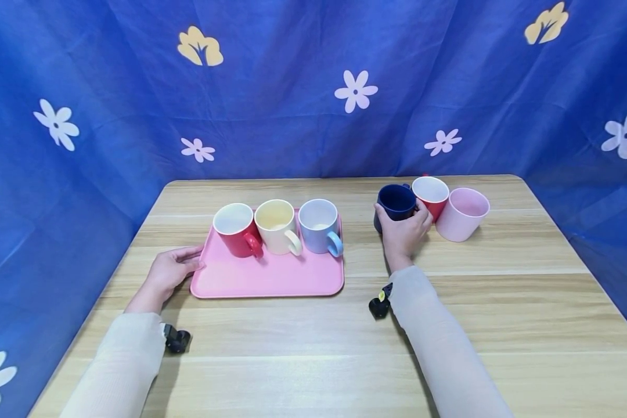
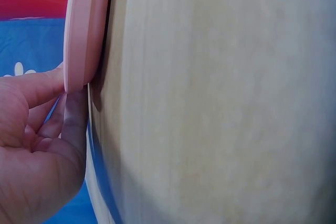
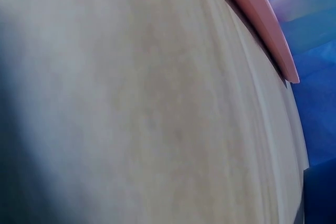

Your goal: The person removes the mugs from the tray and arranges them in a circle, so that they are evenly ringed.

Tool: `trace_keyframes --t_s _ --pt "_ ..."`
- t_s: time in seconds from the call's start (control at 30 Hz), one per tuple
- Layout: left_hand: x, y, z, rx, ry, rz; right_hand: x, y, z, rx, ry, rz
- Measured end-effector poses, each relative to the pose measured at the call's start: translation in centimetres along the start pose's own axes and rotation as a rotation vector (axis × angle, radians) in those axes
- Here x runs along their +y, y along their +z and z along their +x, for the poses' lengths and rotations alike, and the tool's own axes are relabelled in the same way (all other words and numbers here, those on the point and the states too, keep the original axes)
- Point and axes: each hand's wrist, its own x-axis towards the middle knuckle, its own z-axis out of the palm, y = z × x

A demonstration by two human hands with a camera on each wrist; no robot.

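Behind the table (image 1: 292, 360) hangs a blue curtain (image 1: 292, 128). Your left hand (image 1: 169, 270) pinches the tray (image 1: 271, 281) by its left rim; right of those fingers, the red mug (image 1: 235, 239), cream mug (image 1: 274, 235) and light-blue mug (image 1: 313, 233) stand on it in a row. Your right hand (image 1: 404, 232) is parted mug-wide, thumb and fingers curled round the navy mug (image 1: 397, 200). Just right of these fingers stand another red mug (image 1: 432, 197) and the pink mug (image 1: 460, 217).
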Motion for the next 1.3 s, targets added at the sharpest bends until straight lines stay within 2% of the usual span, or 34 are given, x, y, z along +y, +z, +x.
trace_keyframes --t_s 0.17,0.37,0.93,1.1,1.3 --pt "0.1 0.0 0.0 0.002 0.004 -0.006 0.1 -0.2 -0.1 -0.001 -0.022 0.034" --pt "-0.1 0.0 0.2 0.012 0.015 0.002 0.2 -0.5 -0.4 -0.048 -0.023 0.062" --pt "-0.2 0.1 0.3 0.016 0.012 0.013 -0.1 -2.8 -3.7 -0.192 -0.077 0.182" --pt "-0.1 0.0 0.2 0.018 0.012 0.009 -0.5 -3.3 -5.0 -0.290 -0.106 0.190" --pt "0.1 0.1 0.2 0.018 -0.009 0.022 -0.7 -3.8 -6.2 -0.510 -0.097 0.287"
